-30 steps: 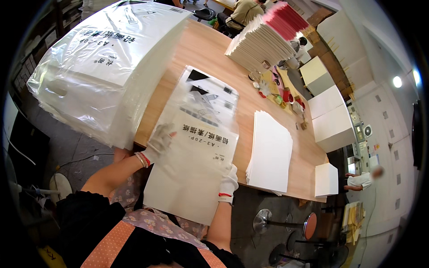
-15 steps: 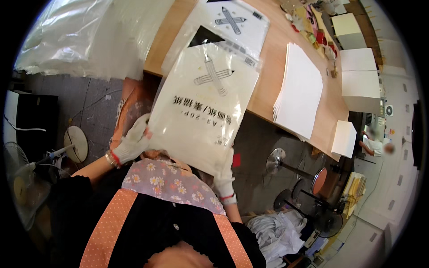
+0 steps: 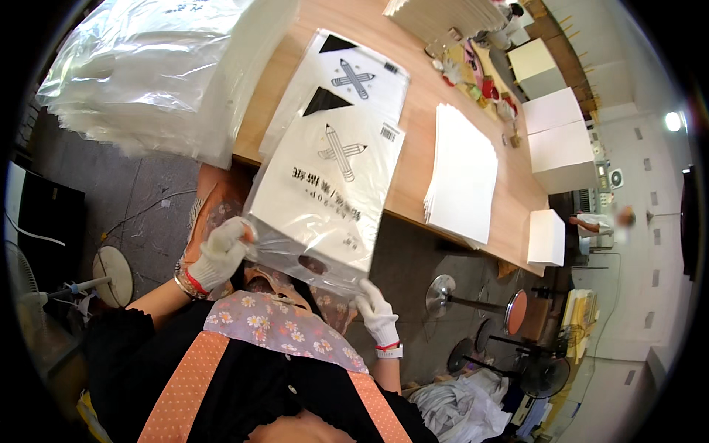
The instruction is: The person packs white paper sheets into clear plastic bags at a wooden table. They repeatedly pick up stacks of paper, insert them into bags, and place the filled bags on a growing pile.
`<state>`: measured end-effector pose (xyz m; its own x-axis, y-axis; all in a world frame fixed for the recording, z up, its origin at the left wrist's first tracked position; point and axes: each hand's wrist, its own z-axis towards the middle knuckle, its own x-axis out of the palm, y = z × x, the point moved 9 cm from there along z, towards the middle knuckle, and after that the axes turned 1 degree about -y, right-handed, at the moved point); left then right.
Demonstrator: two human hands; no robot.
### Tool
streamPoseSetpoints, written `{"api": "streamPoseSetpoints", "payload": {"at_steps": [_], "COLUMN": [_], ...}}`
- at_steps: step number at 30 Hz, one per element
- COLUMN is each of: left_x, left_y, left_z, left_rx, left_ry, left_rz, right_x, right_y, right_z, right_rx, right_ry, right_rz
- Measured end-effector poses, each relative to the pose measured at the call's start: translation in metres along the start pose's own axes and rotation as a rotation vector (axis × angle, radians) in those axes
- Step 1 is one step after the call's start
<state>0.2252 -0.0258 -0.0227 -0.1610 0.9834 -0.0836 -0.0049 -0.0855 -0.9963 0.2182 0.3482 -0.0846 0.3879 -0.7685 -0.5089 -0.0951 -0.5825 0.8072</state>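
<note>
A clear plastic bag of drawing paper (image 3: 314, 203), printed with crossed pencils and a black corner, reaches from the table edge towards my body. Its near end is a loose clear flap with an oval hole. My left hand (image 3: 221, 251), in a white knit glove, is closed on the near left corner of this flap. At the near right corner my right hand (image 3: 377, 314), gloved the same, pinches the plastic between thumb and fingers. Beyond the bag, partly under its far end, lies a second paper bag (image 3: 373, 83) with the same print.
A thick pile of clear plastic bags (image 3: 148, 81) overhangs the table's left edge. A stack of white sheets (image 3: 465, 177) lies right on the wooden table (image 3: 410, 173), with white blocks (image 3: 561, 151) farther right. A round stool (image 3: 517, 311) and a fan (image 3: 545, 375) stand right; another person (image 3: 602, 221) is far off.
The bag of paper has gone down and lies flatter, its holed flap now showing. My right hand has come out from beneath its corner, and the view has shifted.
</note>
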Motion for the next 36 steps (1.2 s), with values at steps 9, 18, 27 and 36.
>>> {"api": "streamPoseSetpoints", "payload": {"at_steps": [9,18,27,36], "left_x": [0.09,-0.144,-0.399,-0.102], "left_y": [-0.186,-0.281,-0.143,0.12], "left_z": [0.06,0.031,0.069,0.049], "left_rx": [0.816,1.062,0.619,-0.307], "left_ry": [0.143,-0.485,-0.633,-0.374], "left_rz": [0.446,-0.104,-0.536,-0.221], "right_x": [0.038,0.041,0.164,0.181], "right_y": [0.142,0.337,0.435,0.164], "right_z": [0.085,0.18,0.151,0.138], "right_rx": [-0.219,-0.241,-0.281,0.192], "right_ry": [-0.251,0.393,0.76,0.582], "right_rz": [0.727,1.158,0.913,0.609]}}
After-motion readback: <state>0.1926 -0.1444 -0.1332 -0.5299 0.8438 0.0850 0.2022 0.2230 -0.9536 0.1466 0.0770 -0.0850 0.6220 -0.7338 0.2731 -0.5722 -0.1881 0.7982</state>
